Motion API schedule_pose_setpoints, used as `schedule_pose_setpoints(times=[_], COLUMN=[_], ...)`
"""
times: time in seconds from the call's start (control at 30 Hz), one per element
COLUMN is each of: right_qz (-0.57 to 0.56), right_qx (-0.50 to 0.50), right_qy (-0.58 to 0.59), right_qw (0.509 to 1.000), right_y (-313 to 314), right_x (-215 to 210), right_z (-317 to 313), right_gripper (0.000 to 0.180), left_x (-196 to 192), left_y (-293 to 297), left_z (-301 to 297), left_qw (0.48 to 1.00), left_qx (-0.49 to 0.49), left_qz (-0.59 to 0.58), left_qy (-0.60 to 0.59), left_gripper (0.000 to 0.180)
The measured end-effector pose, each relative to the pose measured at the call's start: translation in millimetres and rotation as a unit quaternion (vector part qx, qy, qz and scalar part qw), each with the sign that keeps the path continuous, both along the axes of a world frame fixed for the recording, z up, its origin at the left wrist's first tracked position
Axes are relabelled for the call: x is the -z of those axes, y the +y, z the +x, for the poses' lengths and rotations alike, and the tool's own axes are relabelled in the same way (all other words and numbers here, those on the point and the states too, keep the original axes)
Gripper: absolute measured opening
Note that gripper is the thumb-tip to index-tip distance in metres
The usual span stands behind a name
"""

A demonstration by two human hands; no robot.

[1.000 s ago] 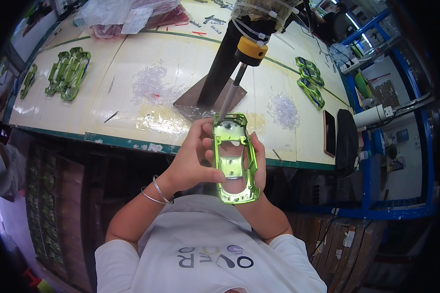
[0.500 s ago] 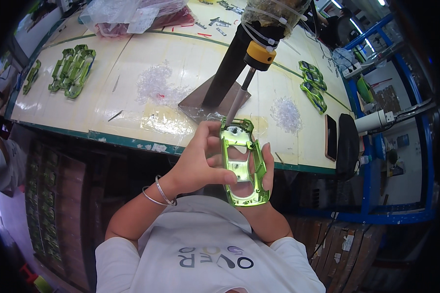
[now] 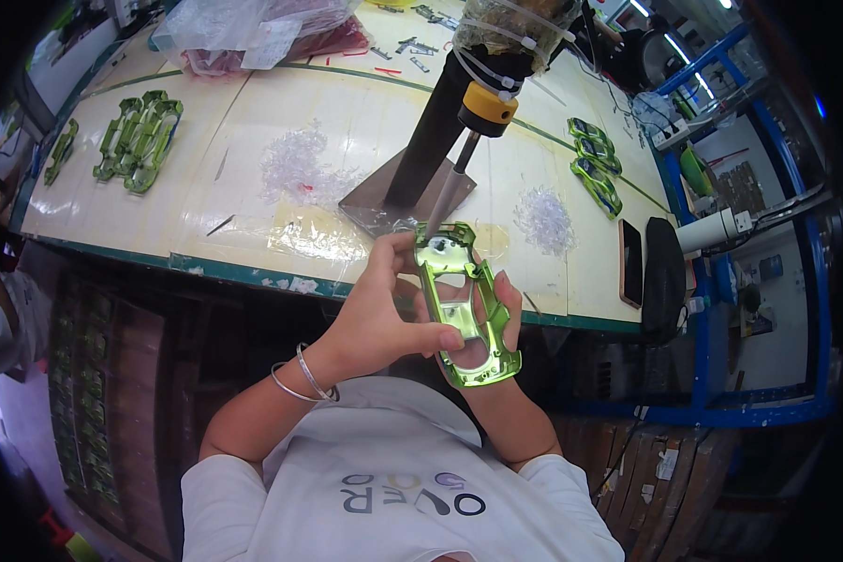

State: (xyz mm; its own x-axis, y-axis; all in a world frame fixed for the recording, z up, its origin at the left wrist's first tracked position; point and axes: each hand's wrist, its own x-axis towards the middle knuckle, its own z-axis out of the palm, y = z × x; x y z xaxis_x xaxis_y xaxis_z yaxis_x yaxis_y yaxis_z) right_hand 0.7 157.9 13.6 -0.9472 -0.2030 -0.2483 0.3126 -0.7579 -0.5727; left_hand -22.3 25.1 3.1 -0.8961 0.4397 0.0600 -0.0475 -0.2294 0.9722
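Between my hands is a shiny green toy car body shell [image 3: 496,330], tilted, its hollow inside facing up. My left hand [image 3: 384,314] grips its left side, thumb lying across the edge. From beneath and the right, my right hand [image 3: 510,309] holds it, fingers partly hidden behind the shell. At the shell's far end, the thin metal tip of a mounted tool with a yellow collar [image 3: 489,106] comes down to its upper left corner; whether it touches I cannot tell. A dark post [image 3: 428,131] on a brown metal base plate [image 3: 370,201] stands just behind.
Green shells [image 3: 139,140] lie at the table's left, more shells [image 3: 594,155] at the right. Piles of clear plastic bits [image 3: 300,161] flank the post. A phone [image 3: 631,262] and black case [image 3: 662,281] lie at the right edge. A plastic bag [image 3: 262,37] sits at the back.
The shell's far end has shifted slightly left with my hands, and its near end has swung a little right. Both hands keep hold of it.
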Motion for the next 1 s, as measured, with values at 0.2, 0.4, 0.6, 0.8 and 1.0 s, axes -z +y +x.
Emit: schedule_pose_setpoints(times=[0.2,0.4,0.6,0.8,1.0], right_qz=[-0.07,-0.172,-0.258,-0.305,-0.301], right_qx=[-0.029,-0.148,-0.2,-0.231,-0.205], right_qy=[-0.032,0.019,0.014,0.048,0.026], right_qw=[0.997,0.974,0.945,0.923,0.931], right_y=[4.7,12.1,18.1,21.2,19.8], right_x=[11.6,17.0,18.6,26.1,20.0], right_z=[-8.0,-19.1,-24.5,-26.0,-24.1], right_gripper=[0.052,0.055,0.058,0.059,0.059], left_x=[6.4,12.8,4.4,4.1,3.7], left_y=[-5.3,-13.7,-20.0,-20.2,-21.7], left_z=[7.6,18.1,25.8,26.7,27.4], left_qw=[1.0,0.996,0.99,0.987,0.985], left_qx=[0.005,-0.004,0.021,0.033,0.048], left_qz=[0.026,0.008,-0.022,-0.025,-0.025], left_qy=[-0.011,0.088,0.135,0.156,0.166], left_gripper=[0.102,0.106,0.114,0.117,0.117])
